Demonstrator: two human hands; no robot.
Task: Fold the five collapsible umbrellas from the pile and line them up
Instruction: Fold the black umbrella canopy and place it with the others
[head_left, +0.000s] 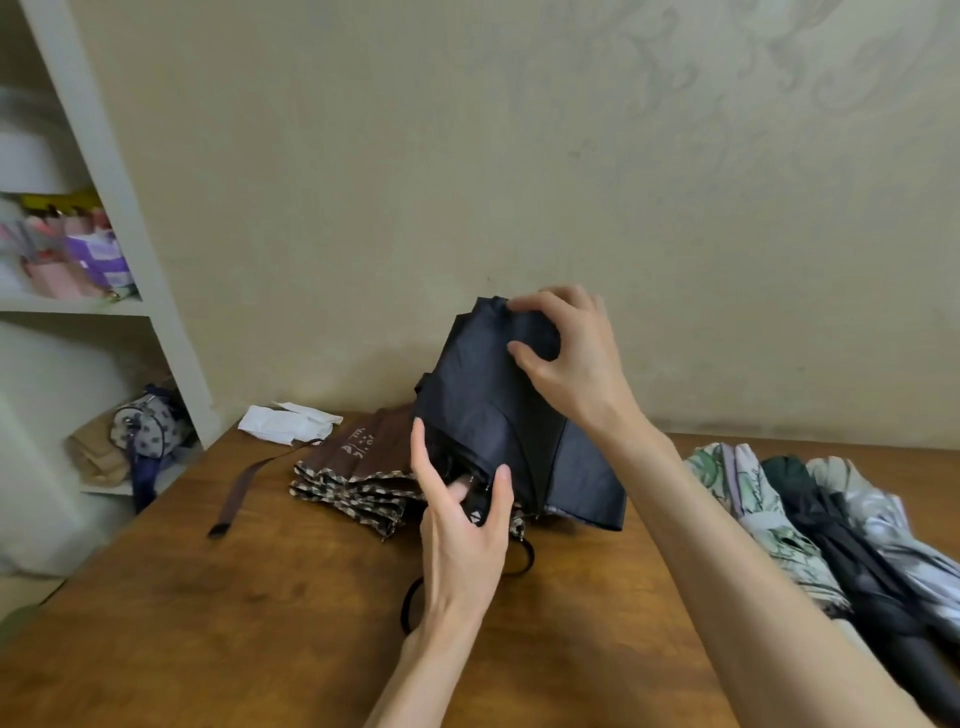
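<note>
Folding step judged in hand: black umbrella (483, 395) held upright over the middle of the table (260, 597), its handle clasped by the left grip (462, 525), top fabric pinched by the right grip (566, 358). Brown umbrella (353, 467) lies unstrapped at the table's far side. Next: pleats to be gathered, then wrapped.

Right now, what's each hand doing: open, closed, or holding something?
Left hand: grips the black umbrella at its handle end.
Right hand: pinches the same umbrella's top fabric.
</note>
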